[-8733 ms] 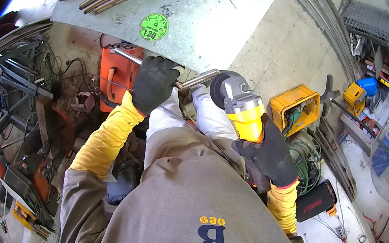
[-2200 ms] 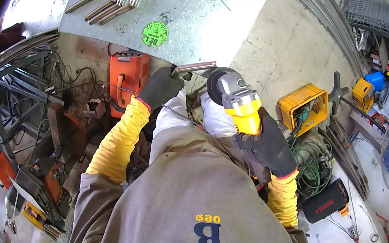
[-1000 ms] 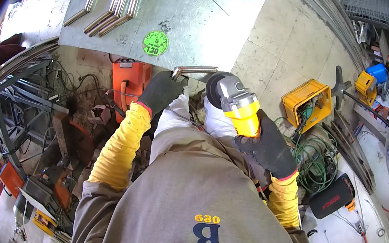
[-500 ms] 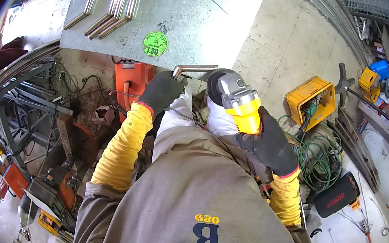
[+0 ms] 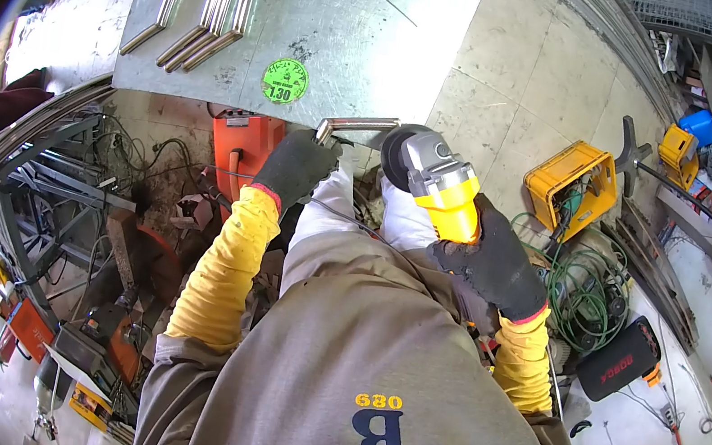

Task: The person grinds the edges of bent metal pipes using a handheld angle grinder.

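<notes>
You apparently grind a bent tube (image 5: pixel 362 124) | left hand (image 5: pixel 298 165) clamping it, right hand (image 5: pixel 503 266) gripping grinder (image 5: pixel 451 197) | next move calls for even contact

I have my gloved left hand (image 5: pixel 299 164) just below the green sticker (image 5: pixel 285 81), its fingers apparently curled, the tips hard to make out. My gloved right hand (image 5: pixel 496 262) is closed, lower and well right of the sticker; both yellow-sleeved forearms (image 5: pixel 226 273) reach forward.
</notes>
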`<state>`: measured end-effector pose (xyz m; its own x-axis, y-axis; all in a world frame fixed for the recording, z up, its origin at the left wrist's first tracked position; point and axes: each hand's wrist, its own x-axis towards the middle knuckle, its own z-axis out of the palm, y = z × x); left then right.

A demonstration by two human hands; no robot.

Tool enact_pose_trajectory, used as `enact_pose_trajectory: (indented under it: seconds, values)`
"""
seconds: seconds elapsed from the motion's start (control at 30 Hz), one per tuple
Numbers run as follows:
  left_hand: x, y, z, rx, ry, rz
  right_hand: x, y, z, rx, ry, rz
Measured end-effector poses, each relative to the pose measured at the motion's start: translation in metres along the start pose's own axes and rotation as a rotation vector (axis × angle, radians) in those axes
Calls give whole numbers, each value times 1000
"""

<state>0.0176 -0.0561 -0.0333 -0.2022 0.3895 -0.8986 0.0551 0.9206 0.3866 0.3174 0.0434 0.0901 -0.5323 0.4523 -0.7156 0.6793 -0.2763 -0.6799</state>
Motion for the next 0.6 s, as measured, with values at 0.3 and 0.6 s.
enact_pose_trajectory:
  seconds: [0.3, 0.6]
  values:
    - [19, -36, 15, 99, 186, 341, -10, 2, 2, -1, -6, 67]
    - [31, -57, 40, 107, 426, 553, -7, 3, 3, -25, -10, -22]
